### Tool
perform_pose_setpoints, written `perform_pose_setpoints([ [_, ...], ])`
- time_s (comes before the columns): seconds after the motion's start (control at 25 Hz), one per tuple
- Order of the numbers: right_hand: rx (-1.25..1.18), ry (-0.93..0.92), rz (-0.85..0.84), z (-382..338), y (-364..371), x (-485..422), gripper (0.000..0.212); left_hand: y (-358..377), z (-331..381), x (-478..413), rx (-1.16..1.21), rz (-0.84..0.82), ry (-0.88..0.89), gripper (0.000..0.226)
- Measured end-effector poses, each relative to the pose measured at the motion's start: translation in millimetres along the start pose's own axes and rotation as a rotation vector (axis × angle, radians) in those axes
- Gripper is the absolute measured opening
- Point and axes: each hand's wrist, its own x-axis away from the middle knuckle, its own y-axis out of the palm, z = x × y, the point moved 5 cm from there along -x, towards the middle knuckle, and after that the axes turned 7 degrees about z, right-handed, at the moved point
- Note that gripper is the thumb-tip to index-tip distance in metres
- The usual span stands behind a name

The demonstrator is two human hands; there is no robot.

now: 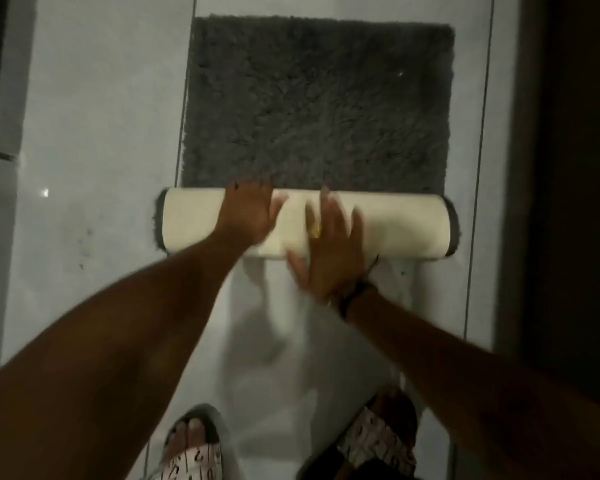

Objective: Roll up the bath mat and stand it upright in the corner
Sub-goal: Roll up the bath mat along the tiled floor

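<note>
A dark grey shaggy bath mat [319,105] lies on the pale tiled floor, its far part flat. Its near end is rolled into a cylinder [406,226] that shows the cream underside, lying crosswise. My left hand [248,216] rests flat on top of the roll left of its middle, fingers spread and reaching the grey pile. My right hand [333,240] presses flat on the roll just right of the middle, fingers apart, a ring on one finger and a dark band at the wrist. Neither hand closes around the roll.
My two feet in patterned sandals [194,448] [378,441] stand on the floor tiles [94,140] just behind the roll. A dark wall or door [575,168] runs along the right side. A pale step or ledge [0,168] lies at the left edge.
</note>
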Motion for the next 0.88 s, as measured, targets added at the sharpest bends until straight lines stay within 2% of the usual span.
perform_pose_setpoints([
  [0.04, -0.019, -0.097, -0.039, -9, 7, 13, 0.084, -1, 0, -7, -0.014, -0.016, 0.003, 0.057],
  [0.12, 0.005, -0.161, -0.053, -6, 30, 12, 0.088, -2, -2, -17, 0.027, 0.007, -0.002, 0.054],
  [0.24, 0.075, -0.124, 0.114, 7, 42, -31, 0.081, -9, -17, -46, 0.127, 0.059, 0.03, 0.059],
  [0.32, 0.076, -0.125, 0.177, 16, 37, -58, 0.077, -23, -19, -65, 0.262, 0.021, -0.001, 0.06],
  [0.36, 0.069, -0.121, 0.165, 20, 34, -68, 0.078, -31, -18, -72, 0.318, 0.005, -0.036, 0.059],
  [0.44, 0.09, -0.091, 0.099, 24, 30, -91, 0.079, -45, -19, -73, 0.371, 0.098, -0.114, 0.06],
  [0.6, 0.15, 0.024, -0.027, 38, 20, -140, 0.076, -44, -8, -29, 0.216, 0.315, -0.178, 0.054],
  [0.72, 0.171, 0.082, -0.131, 45, 25, -166, 0.075, -19, -9, -11, 0.155, 0.31, -0.135, 0.067],
  [0.84, 0.174, 0.199, -0.214, 55, 27, -190, 0.075, -14, -23, -41, 0.076, 0.258, -0.046, 0.077],
  [0.88, 0.155, 0.244, -0.197, 60, 21, -198, 0.075, -18, -26, -57, 0.074, 0.254, -0.038, 0.076],
])
